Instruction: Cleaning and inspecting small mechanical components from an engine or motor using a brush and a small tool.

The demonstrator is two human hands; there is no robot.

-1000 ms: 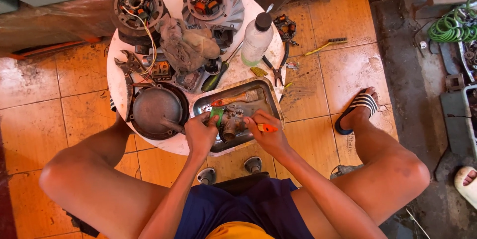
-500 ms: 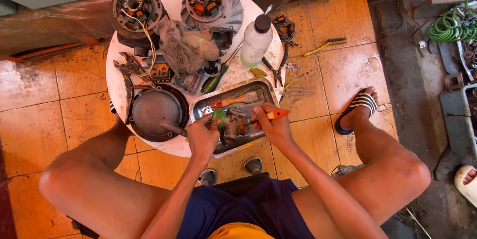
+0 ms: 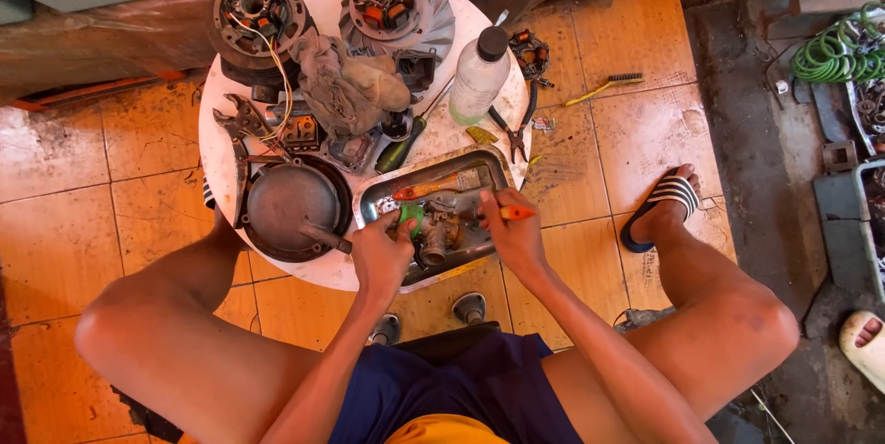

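Head view: right hand (image 3: 513, 239) pinches orange-handled screwdriver (image 3: 513, 213), lying crosswise; left hand (image 3: 383, 255) clamps carburetor (image 3: 435, 234).

Head camera looks straight down, near, onto the round table (image 3: 230, 144).

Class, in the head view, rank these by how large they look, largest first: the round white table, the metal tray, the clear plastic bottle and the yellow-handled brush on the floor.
1. Round white table
2. Metal tray
3. Clear plastic bottle
4. Yellow-handled brush; it lies lower, on the floor, so it may look slightly smaller.
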